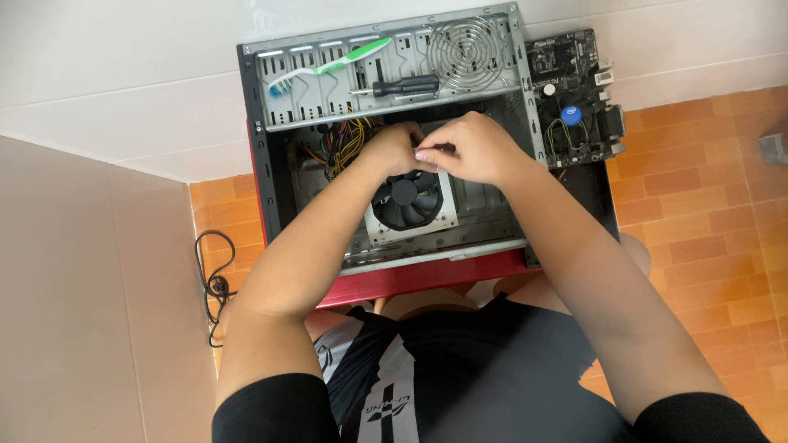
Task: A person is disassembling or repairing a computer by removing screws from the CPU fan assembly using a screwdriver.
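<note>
An open computer case [264,156] with a red front panel lies on its side before me. Inside it sits a black cooling fan [406,199] on a metal frame. My left hand [394,148] and my right hand [472,148] meet just above the fan, fingertips pinched together on something small that I cannot make out. A bundle of coloured wires [345,141] lies inside the case to the left of my left hand.
A green and white toothbrush [328,66] and a black screwdriver [406,85] rest on the case's upper metal panel, beside a round fan grille [469,51]. A bare motherboard [574,98] lies on the orange tiled floor at the right. A black cable [215,287] lies at the left.
</note>
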